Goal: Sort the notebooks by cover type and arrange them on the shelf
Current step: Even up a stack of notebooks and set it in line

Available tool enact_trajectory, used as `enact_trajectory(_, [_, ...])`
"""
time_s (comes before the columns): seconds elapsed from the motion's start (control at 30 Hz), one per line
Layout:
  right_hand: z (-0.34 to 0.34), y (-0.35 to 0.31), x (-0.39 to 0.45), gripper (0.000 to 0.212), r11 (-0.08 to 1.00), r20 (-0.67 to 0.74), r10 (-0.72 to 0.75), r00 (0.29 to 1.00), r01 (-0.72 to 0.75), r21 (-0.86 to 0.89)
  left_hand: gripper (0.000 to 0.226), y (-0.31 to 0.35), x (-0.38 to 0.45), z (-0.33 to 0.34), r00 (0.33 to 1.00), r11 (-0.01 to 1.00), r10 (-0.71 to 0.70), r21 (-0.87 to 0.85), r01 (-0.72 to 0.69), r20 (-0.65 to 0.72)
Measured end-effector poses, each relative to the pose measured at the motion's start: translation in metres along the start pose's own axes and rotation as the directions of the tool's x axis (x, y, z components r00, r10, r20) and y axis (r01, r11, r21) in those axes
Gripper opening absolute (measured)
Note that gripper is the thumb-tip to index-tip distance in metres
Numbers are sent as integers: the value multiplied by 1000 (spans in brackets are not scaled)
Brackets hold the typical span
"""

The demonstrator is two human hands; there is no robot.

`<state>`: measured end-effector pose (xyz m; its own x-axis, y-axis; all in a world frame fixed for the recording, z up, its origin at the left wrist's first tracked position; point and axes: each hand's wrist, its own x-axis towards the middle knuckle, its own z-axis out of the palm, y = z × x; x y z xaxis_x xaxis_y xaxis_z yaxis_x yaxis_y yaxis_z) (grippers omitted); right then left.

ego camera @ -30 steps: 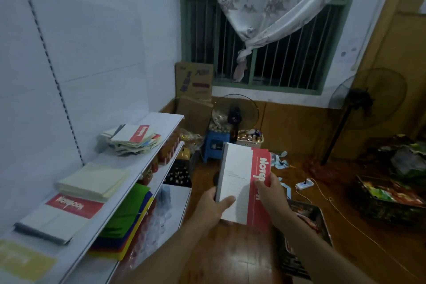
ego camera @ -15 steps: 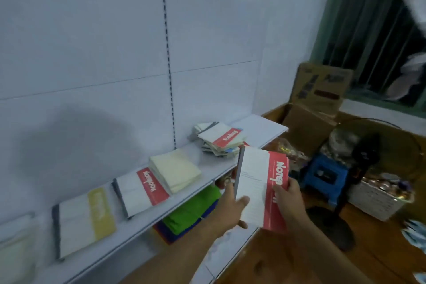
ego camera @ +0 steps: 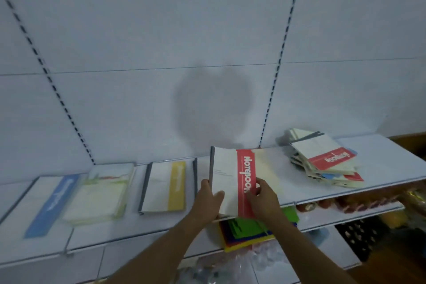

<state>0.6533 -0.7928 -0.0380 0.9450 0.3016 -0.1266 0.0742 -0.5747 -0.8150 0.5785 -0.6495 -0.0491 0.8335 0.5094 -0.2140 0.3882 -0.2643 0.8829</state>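
Red-band notebook: white cover, red strip lettered lengthwise, grey spine on its left edge. Held over the front of the top shelf, long axis running 12 to 6 o'clock, near end toward the person, cover facing up.

Left hand: grips the lower spine corner, thumb lying on the cover, fingers curled beneath.

Right hand: pinches the lower end of the red strip, at 3 o'clock from the left hand; both are equally near.

Directly under and behind the notebook: a grey spine shows at 9 o'clock, apparently a like-covered pile, the probable destination; the move wanted looks like a short drop forward. A cream pile lies just at 3 o'clock.

Further at 9 o'clock, laid flat in a row: yellow-band notebook, green-patterned pile, blue-band notebook.

At 2 o'clock: unsorted heap, untidy, a red-band cover uppermost.

Lower shelf, at 6 o'clock: coloured sheets.
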Motion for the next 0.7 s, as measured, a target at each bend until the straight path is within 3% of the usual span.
enact_trajectory(0.27, [73,-18,56,17,948,68,-9,998,30,-316,56,-46,58,-31,994,938,-76,332,99,-80])
enact_trajectory(0.5, [105,-12,82,37,896,-38,-16,999,-2,-443,62,-59,95,-25,994,893,-79,438,102,-72])
enact_trajectory(0.7, [119,0,79,62,799,-9,-60,998,43,-599,61,-60,109,-16,991,823,-124,552,136,-58])
